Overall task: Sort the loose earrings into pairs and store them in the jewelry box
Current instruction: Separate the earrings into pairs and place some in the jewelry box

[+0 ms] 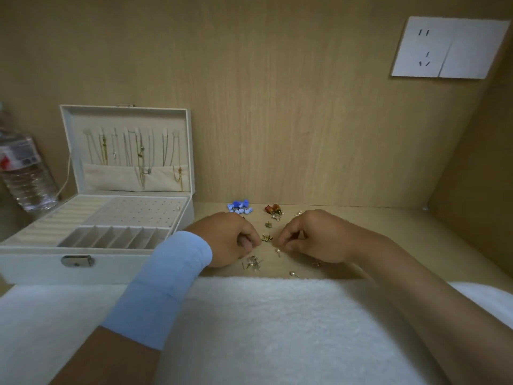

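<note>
The jewelry box point(41, 265) is sitting open at the bench's left edge, its slots looking empty, so storing seems hardly begun. The left grip point(227, 240) and right grip point(311, 237) are curling around gold earrings point(266, 238); whether either is pinching one, I cannot tell. Blue earrings point(239, 207) and red earrings point(273, 209) are lying grouped by the back edge.

Head-worn, wide-angle, facing forward and down, close above the desk point(402, 220); jewelry box point(33, 265) left, wall point(277, 107) far.
</note>
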{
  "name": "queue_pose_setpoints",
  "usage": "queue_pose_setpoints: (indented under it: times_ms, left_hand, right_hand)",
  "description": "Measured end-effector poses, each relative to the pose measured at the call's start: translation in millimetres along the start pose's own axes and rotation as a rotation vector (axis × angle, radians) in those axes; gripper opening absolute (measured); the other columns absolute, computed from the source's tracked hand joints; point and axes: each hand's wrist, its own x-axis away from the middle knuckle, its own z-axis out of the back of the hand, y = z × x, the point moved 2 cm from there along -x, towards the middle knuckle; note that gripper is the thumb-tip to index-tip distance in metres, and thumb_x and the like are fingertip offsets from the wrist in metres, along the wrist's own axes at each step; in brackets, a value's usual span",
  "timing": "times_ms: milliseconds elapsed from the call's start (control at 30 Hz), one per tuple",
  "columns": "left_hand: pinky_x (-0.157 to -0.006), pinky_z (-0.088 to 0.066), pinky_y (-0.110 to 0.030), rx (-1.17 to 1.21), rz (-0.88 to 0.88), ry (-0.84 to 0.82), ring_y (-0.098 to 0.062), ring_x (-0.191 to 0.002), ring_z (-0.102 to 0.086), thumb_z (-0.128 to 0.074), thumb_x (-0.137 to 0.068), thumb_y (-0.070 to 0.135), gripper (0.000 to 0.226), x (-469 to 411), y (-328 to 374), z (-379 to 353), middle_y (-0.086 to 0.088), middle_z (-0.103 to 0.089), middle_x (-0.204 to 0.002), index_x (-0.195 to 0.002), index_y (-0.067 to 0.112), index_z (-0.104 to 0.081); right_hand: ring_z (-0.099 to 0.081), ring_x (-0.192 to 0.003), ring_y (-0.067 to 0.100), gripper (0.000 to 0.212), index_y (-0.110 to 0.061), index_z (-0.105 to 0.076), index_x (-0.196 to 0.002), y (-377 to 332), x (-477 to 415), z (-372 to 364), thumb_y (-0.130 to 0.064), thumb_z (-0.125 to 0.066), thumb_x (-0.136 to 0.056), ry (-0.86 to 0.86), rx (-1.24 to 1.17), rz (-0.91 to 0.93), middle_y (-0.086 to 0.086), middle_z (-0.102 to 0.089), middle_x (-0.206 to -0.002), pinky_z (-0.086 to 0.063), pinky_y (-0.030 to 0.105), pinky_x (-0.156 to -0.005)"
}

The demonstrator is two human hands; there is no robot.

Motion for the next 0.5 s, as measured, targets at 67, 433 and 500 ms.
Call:
queue_pose_setpoints:
  times_ms: [67, 433, 500]
  left_hand:
    - [-0.096, -0.044, -0.02, -0.02, 0.003, 0.003, -0.001, -0.095, -0.057, -0.057, -0.088, 0.019, 0.034, 3.0, 0.5, 0.7, 0.026, -0.065, -0.094, -0.112, 0.04, -0.069]
    - [-0.1, -0.029, -0.023, -0.157, -0.025, 0.082, -0.003, -0.097, -0.055, -0.07, -0.082, 0.046, 0.021, -0.5, 3.8, -7.9, 0.022, -0.068, -0.091, -0.101, 0.038, -0.072]
    - [-0.101, -0.027, -0.024, -0.164, -0.022, 0.101, -0.004, -0.099, -0.054, -0.068, -0.085, 0.045, 0.019, -3.9, 2.5, -9.3, 0.022, -0.068, -0.092, -0.102, 0.038, -0.073]
  right_hand:
    - [-0.055, -0.069, -0.019, 0.009, -0.032, -0.077, -0.094, -1.4, 5.0, 8.5, -0.026, -0.073, -0.089, -0.03, -0.031, -0.018, -0.039, -0.063, -0.072, -0.037, 0.003, -0.065]
    - [-0.064, -0.076, -0.005, 0.009, -0.029, -0.079, -0.084, -14.5, 11.7, 4.2, -0.032, -0.083, -0.077, -0.201, 0.016, -0.072, -0.02, -0.074, -0.078, -0.053, 0.023, -0.079]
    - [-0.06, -0.072, -0.009, 0.009, -0.029, -0.079, -0.084, -13.2, 8.5, 1.8, -0.033, -0.083, -0.077, -0.15, 0.024, -0.068, -0.022, -0.072, -0.077, -0.05, 0.02, -0.075]
